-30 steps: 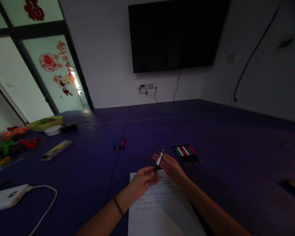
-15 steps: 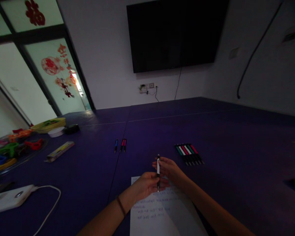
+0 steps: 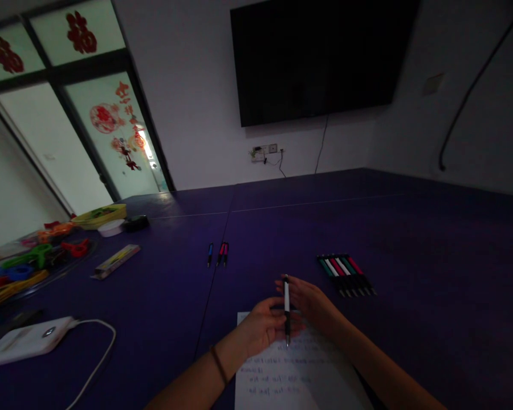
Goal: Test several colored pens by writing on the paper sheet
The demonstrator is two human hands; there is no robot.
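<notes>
A white-and-black pen (image 3: pixel 286 307) is held nearly upright between my two hands, its tip pointing down toward me. My left hand (image 3: pixel 265 326) grips its lower, dark part with the fingers closed. Around the upper, white part, the fingers of my right hand (image 3: pixel 310 300) are closed too. Beneath the hands lies a sheet of paper (image 3: pixel 299 387) with lines of handwriting. To the right, several pens (image 3: pixel 346 274) in green, white and red lie side by side. Left of my hands rest a blue pen (image 3: pixel 210 254) and two red-pink pens (image 3: pixel 223 254).
At the left stand a white power bank (image 3: pixel 29 343) with a cable, a slim box (image 3: pixel 117 261), a yellow basket (image 3: pixel 100 216), a white round container (image 3: pixel 111 228) and several coloured scissors-like items (image 3: pixel 29 259). A screen (image 3: pixel 320 60) hangs on the wall beyond the purple table (image 3: pixel 273 228).
The whole view has shifted, so things appear farther right. Both hands still hold the same pen over the paper, in nearly the same pose.
</notes>
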